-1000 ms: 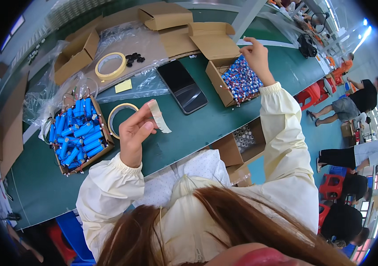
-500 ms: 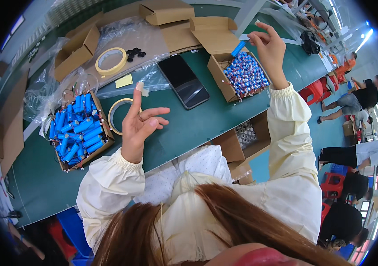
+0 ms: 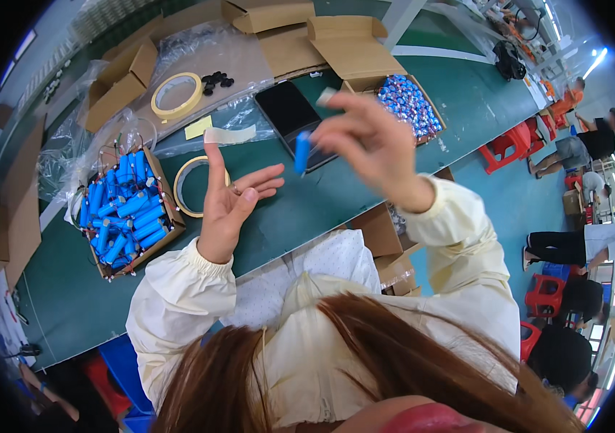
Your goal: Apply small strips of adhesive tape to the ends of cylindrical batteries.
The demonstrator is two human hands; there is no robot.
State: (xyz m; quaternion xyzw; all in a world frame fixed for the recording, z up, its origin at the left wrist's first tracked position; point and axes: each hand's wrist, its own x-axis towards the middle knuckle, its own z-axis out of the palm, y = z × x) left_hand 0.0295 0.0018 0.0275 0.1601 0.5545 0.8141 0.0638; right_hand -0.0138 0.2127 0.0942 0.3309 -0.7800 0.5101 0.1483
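Pinching a slim blue cylinder [image 3: 301,153] between thumb and fingertips, the right hand [image 3: 372,148] hangs at mid-table in my view, slightly blurred. I read the cylinder as close to upright, in front of the lower part of a flat black rectangular phone [image 3: 286,108]; its height above the table I can't tell. One right fingertip bears a small whitish scrap [image 3: 327,96].

I see the left hand [image 3: 226,206] open, fingers spread, gripping nothing; a short pale strip of tape [image 3: 231,135] clings to its index fingertip and sticks out to the right. Just beside that hand, a cream ring-shaped tape roll [image 3: 179,189] lies on the dark green tabletop [image 3: 278,238].

To its left I have an open brown cardboard box [image 3: 174,229] filled with blue wired cylinders [image 3: 130,209]. Beyond the right hand, a second open cardboard box [image 3: 354,85] holds many small blue-and-silver parts [image 3: 408,105]. A square yellow paper note [image 3: 198,128] lies near the tape strip.
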